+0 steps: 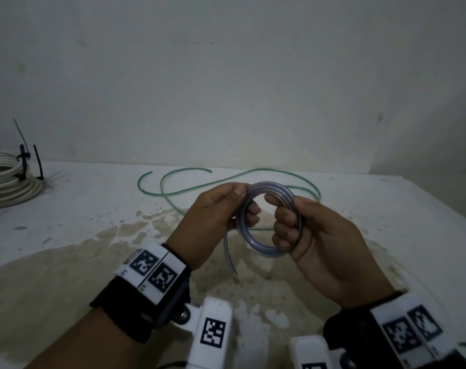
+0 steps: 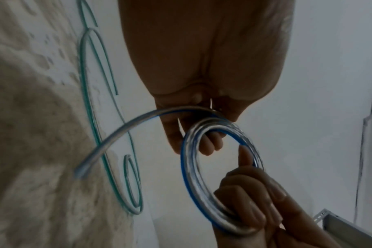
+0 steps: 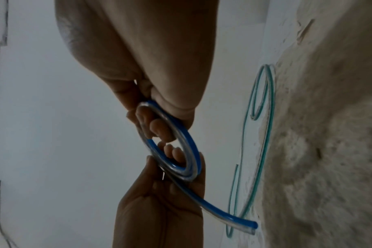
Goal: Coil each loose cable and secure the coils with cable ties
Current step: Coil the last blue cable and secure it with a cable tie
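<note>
Head view: both hands grip glossy ringed blue-striped cable [image 1: 266,222].

The clear cable [image 1: 256,246] carries a blue stripe. At eleven o'clock lies a green-striped cable [image 1: 173,191]; at nine, white coils [image 1: 8,182] with black ties [image 1: 24,158].

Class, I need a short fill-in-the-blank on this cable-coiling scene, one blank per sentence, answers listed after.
1. Both hands hold a clear cable with a ____ stripe, wound into a coil.
2. The cable lying loose on the table is ____.
3. The white coil at the far left is bound with ____ cable ties.
4. The left hand and right hand grip ____ sides of the coil.

Answers: blue; green; black; opposite
</note>
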`<state>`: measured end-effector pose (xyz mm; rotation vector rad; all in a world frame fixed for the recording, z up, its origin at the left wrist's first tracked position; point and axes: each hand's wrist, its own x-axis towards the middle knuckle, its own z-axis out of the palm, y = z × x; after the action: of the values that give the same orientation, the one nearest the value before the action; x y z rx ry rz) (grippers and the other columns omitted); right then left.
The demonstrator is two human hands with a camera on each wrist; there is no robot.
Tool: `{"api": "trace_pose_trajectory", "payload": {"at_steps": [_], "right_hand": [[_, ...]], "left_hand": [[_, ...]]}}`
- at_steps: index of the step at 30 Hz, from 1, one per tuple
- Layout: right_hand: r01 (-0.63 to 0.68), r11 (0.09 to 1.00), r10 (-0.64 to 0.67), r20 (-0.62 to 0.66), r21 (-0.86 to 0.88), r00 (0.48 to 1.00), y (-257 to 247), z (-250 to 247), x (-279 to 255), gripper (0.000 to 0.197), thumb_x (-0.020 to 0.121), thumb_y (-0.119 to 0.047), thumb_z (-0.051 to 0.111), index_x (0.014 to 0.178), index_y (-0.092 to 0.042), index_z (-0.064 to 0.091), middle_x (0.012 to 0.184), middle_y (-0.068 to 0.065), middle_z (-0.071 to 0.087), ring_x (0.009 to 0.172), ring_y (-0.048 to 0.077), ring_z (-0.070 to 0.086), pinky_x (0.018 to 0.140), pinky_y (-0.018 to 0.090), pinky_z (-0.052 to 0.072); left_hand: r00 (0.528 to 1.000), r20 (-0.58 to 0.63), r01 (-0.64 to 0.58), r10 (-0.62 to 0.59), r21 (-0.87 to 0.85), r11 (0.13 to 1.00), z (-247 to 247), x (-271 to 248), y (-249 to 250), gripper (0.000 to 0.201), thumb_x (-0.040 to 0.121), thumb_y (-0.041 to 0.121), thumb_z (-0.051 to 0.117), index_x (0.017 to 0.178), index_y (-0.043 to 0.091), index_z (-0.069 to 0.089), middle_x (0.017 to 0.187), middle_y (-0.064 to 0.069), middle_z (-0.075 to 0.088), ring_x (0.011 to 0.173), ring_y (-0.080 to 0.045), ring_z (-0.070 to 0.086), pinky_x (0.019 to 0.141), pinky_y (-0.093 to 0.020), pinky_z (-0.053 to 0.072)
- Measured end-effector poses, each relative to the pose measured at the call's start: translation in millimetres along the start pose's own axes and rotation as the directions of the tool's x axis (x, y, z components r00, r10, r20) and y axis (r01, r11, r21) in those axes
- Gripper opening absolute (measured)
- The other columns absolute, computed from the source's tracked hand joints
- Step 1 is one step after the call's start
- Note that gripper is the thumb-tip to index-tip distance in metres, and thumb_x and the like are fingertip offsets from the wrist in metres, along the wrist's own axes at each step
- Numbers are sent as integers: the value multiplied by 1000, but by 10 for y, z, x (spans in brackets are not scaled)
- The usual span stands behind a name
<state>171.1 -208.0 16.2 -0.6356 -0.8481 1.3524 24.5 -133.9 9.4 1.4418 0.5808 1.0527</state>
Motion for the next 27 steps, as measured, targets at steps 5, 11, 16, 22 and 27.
{"api": "trace_pose_trajectory", "payload": {"at_steps": [5,11,16,22,27], "right_hand": [[27,987,-19,-56,160,998,37,0,39,33,69,-23,54,87,0,70,58,-1,41,45,11,35,44,22,39],[40,972,-17,-103,233,995,152,59,51,30,85,-20,40,95,0,61,59,-1,41,51,13,40,56,27,43],[-3,991,14,-80,134,997,259,59,63,32,89,-18,39,99,2,62,63,4,48,65,18,48,66,29,46],[-84,990,88,-38,111,995,280,11,60,33,90,-10,32,108,-1,57,69,13,60,67,26,59,67,31,54],[-72,938,17,-162,-338,987,237,-31,42,35,95,-5,41,126,-17,52,87,10,73,76,24,68,70,34,53]], "left_hand": [[995,-17,92,-95,-156,984,69,-50,-92,32,100,28,38,93,9,63,70,-1,60,57,-13,56,60,-30,52],[985,-81,108,-153,-402,909,155,-71,-97,32,101,32,37,96,7,58,59,0,44,49,-11,41,47,-23,43],[975,-199,33,-102,-326,945,84,-49,-137,25,102,31,38,101,9,49,58,4,34,47,-9,30,45,-23,34],[967,-253,-29,-20,-185,982,24,-60,-148,30,101,26,40,75,12,44,54,5,27,44,-9,22,41,-22,26],[974,-51,-173,222,468,867,-108,-78,-149,27,100,22,44,80,14,60,52,12,47,45,-3,38,49,-19,32]]}}
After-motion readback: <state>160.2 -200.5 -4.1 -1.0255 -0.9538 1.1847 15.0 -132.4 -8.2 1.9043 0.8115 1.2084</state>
